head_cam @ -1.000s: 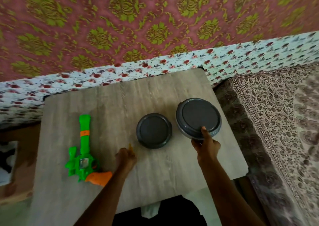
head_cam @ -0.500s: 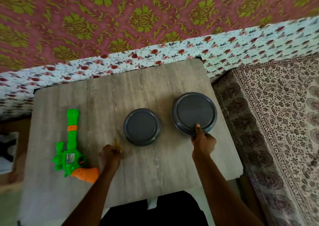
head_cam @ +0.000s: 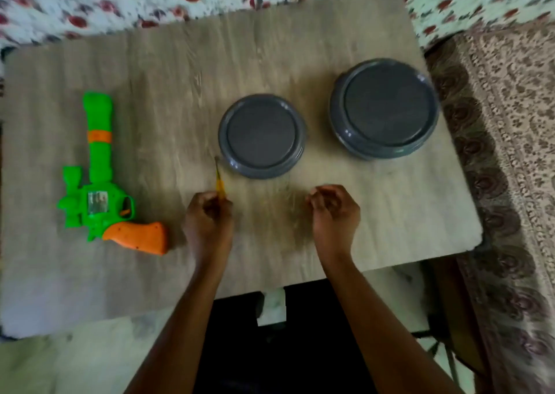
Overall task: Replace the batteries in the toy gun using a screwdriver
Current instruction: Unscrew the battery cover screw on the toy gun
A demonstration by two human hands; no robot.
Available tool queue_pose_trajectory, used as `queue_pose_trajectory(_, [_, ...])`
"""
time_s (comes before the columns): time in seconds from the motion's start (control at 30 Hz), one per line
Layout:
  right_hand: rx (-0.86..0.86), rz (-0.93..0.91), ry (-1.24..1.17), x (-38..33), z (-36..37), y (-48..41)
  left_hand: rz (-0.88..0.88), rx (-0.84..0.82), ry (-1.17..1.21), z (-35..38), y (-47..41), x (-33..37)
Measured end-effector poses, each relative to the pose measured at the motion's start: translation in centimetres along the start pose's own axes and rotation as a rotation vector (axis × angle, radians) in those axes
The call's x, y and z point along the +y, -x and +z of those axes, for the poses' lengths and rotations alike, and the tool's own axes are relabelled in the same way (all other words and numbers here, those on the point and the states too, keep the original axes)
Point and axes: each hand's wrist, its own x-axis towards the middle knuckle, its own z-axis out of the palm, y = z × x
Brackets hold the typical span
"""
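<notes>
A green toy gun (head_cam: 99, 180) with an orange grip lies flat at the left of the wooden table (head_cam: 186, 63), barrel pointing away from me. My left hand (head_cam: 208, 222) grips a small yellow-handled screwdriver (head_cam: 219, 180), whose tip points up toward the smaller grey bowl. That hand sits to the right of the gun's grip, apart from it. My right hand (head_cam: 333, 213) hovers over the table near the front, fingers loosely curled and holding nothing. No batteries are visible.
Two grey round bowls stand upside down on the table: a smaller one (head_cam: 261, 135) at the middle and a larger one (head_cam: 384, 108) at the right. A patterned rug (head_cam: 510, 153) lies right of the table. Floral fabric (head_cam: 120, 0) runs behind it.
My right hand has let go of the larger bowl's rim and drawn back toward me. The view has tilted down and come closer. My left hand still holds the screwdriver.
</notes>
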Motion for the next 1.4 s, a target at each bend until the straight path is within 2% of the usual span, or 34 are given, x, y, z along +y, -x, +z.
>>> queue_pose_trajectory(0.13, [-0.077,-0.261,0.002,1.4,2.4,1.3,0.104,0.069,0.214,0.0,0.3,-2.7])
queue_pose_trajectory(0.3, [-0.131,-0.468,-0.009,2.9,3.9,1.9,0.246,0.081,0.227,0.3,1.5,-4.4])
queue_pose_trajectory(0.53, [-0.129,-0.603,-0.021,4.0,4.9,2.0,0.422,0.176,0.247,0.5,1.7,-6.0])
queue_pose_trajectory(0.7, [-0.215,-0.836,0.235,5.3,4.8,2.8,0.534,0.132,0.248,0.6,1.1,-6.9])
queue_pose_trajectory(0.77, [-0.245,-0.936,0.269,5.5,4.8,3.0,0.622,0.141,0.251,0.5,1.2,-6.9])
queue_pose_trajectory(0.8, [-0.237,-1.034,0.237,5.2,3.0,5.3,0.72,0.159,0.27,-1.2,3.5,-6.7])
queue_pose_trajectory(0.87, [-0.296,-1.061,0.273,5.3,3.5,4.9,0.755,0.141,0.236,-1.0,2.7,-7.0])
queue_pose_trajectory(1.0, [-0.405,-1.036,0.425,6.1,4.9,3.8,0.708,0.073,0.232,0.5,1.1,-7.5])
queue_pose_trajectory(1.23, [-0.347,-1.06,0.454,5.9,4.7,4.4,0.701,0.054,0.335,-0.3,2.0,-7.4])
queue_pose_trajectory(1.33, [-0.321,-1.058,0.451,5.8,4.6,4.4,0.689,0.121,0.425,-0.4,2.4,-7.3])
queue_pose_trajectory(1.4, [-0.316,-1.076,0.464,5.5,4.7,4.3,0.728,0.269,0.405,-1.2,2.5,-7.5])
